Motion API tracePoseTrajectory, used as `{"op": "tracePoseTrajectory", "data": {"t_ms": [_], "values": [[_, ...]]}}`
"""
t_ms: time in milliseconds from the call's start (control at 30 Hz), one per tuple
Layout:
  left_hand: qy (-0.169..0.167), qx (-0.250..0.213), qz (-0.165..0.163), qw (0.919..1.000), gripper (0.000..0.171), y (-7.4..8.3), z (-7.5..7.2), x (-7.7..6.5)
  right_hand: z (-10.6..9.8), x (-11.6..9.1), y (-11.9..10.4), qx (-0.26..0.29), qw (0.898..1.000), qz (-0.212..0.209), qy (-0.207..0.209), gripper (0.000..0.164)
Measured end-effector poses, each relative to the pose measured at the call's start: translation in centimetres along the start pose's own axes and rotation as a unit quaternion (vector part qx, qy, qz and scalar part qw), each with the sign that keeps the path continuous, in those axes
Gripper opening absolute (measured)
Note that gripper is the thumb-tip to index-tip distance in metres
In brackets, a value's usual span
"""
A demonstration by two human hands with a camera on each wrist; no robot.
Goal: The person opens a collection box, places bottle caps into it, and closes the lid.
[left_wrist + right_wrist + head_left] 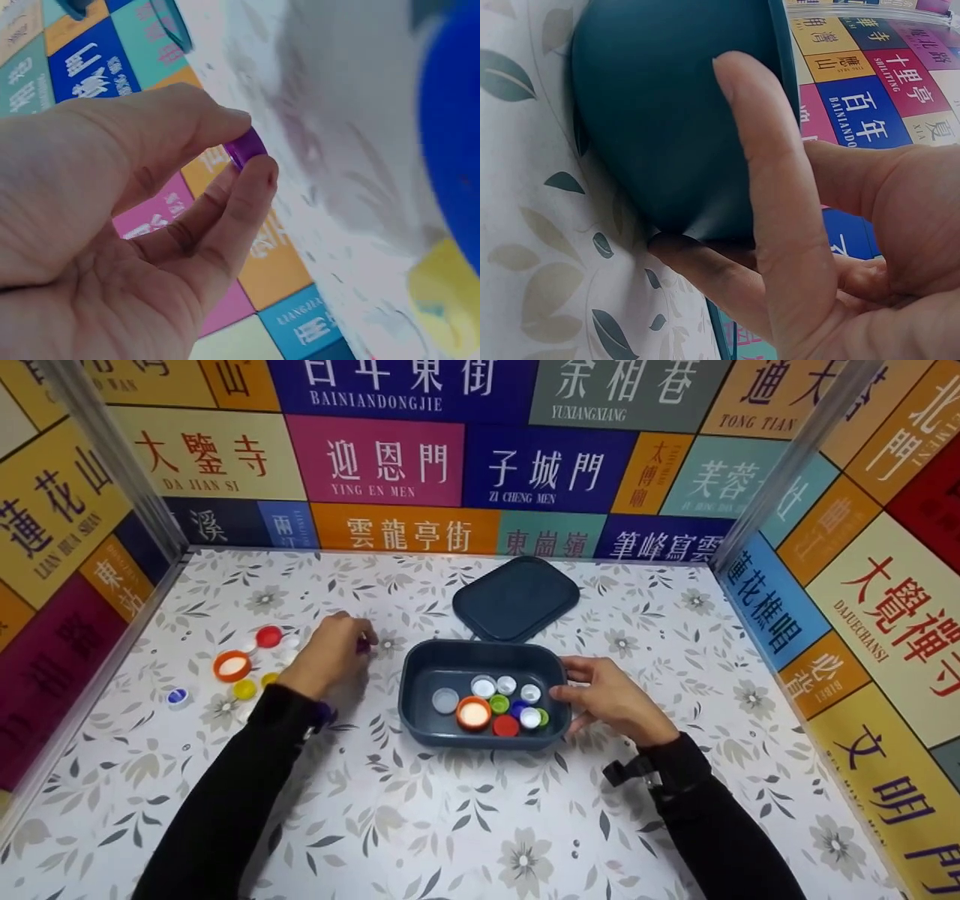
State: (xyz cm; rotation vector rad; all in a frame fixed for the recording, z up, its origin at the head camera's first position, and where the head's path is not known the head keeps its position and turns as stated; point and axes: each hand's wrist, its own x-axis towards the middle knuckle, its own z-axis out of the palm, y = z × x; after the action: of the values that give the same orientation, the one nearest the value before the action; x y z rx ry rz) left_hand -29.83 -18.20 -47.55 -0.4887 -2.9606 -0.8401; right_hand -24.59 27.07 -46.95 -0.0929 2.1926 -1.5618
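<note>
My left hand (328, 651) is over the table, left of a dark blue box (480, 741). Between thumb and fingertip it pinches a small purple bottle cap (247, 148). At the box's right end, my right hand (616, 697) holds the wall. In the right wrist view one finger (784, 202) lies along the box's outer side (671, 112), while others reach under its lower edge. Inside the box are several caps, among them an orange one (474, 713), a red one (506, 726) and a clear one (445, 701).
Several loose caps lie on the left, including a red cap (268, 637), an orange cap (232, 666), a yellow cap (244, 689) and a blue cap (178, 697). A dark blue lid (517, 598) lies behind the box. Printed panels (375, 461) border the flowered table (420, 825).
</note>
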Motion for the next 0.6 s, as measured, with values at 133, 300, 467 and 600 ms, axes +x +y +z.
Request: {"op": "tracePoseTrajectory", "data": {"t_ms": [133, 300, 467, 600], "values": [[0.03, -0.003, 0.033, 0.999, 0.026, 1.9, -0.3, -0.4, 0.1, 0.1, 0.0, 0.006, 1.0, 0.0, 0.001, 0.069], [0.036, -0.015, 0.091, 0.9951, 0.032, 5.7, 0.0, -1.0, 0.1, 0.1, 0.2, 0.017, 1.0, 0.004, 0.002, 0.07], [0.009, 0.005, 0.162, 0.9868, 0.029, 9.2, 1.0, -1.5, 0.1, 0.2, 0.1, 0.011, 1.0, 0.003, 0.004, 0.07], [-0.009, 0.029, 0.21, 0.9773, 0.023, 10.4, 2.2, -1.3, 0.1, 0.2, 0.1, 0.001, 1.0, 0.0, 0.004, 0.069]]}}
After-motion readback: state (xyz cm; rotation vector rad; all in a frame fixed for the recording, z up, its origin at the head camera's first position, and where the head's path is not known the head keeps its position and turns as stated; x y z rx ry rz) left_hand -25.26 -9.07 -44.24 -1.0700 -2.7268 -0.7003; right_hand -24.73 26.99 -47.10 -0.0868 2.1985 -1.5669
